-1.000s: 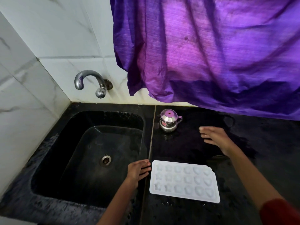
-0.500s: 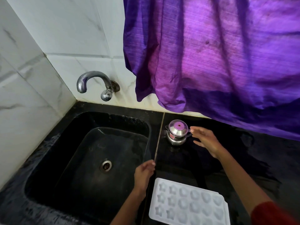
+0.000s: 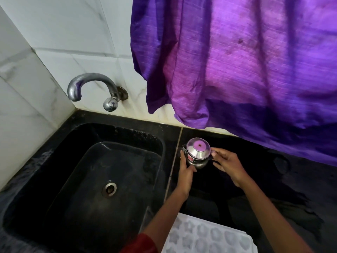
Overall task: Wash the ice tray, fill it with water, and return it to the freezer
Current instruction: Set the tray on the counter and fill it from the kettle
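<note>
Steel pot (image 3: 196,157), lid on, contents hidden, sits at three o'clock of the black sink (image 3: 60,157). Left hand (image 3: 185,172) wraps its side, right hand (image 3: 228,164) pinches its rim. White ice tray (image 3: 206,236) lies flat on the counter (image 3: 273,179), six o'clock from the pot, untouched.

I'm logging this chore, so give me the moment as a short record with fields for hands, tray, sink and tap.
Left hand: grips left side of small steel lidded pot
Right hand: pinches the pot's right edge
White plastic ice tray: flat on black stone counter, untouched
Black sink: holds no tray
Curved metal tap: no stream visible
</note>
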Motion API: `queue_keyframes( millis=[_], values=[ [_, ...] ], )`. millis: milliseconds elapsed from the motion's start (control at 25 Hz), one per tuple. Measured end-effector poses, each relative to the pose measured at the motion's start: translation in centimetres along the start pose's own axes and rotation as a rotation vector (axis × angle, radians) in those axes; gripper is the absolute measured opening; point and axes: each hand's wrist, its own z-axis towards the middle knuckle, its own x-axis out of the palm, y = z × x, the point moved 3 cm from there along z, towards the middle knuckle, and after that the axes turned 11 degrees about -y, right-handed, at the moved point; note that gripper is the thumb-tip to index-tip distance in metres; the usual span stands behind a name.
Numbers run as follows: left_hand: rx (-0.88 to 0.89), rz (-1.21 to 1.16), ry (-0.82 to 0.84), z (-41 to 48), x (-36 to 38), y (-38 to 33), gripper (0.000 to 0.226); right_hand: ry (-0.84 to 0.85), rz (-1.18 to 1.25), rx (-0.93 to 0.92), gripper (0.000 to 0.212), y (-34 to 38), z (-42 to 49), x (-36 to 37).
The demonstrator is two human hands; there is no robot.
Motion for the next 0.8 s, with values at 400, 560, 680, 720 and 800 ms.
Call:
queue_keyframes(
  millis=[400,560,680,720,800],
  values=[
    [0.097,0.064,-0.043,-0.5,0.7,-0.5,0.095,0.043,0.086,-0.121,0.078,-0.4,0.5,-0.7],
    [0.069,0.029,-0.038,-0.6,1.1,-0.6,0.097,0.073,0.118,-0.14,0.081,-1.0,0.1,-1.3],
    [0.072,0.007,-0.031,-0.8,1.4,-0.5,0.098,0.072,0.147,-0.126,0.081,-1.3,-0.5,-1.7],
    [0.069,0.018,-0.025,-1.1,1.5,-0.3,0.099,0.074,0.148,-0.121,0.081,-1.2,-0.8,-1.9],
    [0.058,0.049,-0.014,-2.2,1.5,0.0,0.1,0.083,0.146,-0.112,0.081,-1.3,-1.7,-2.5]
  ],
)
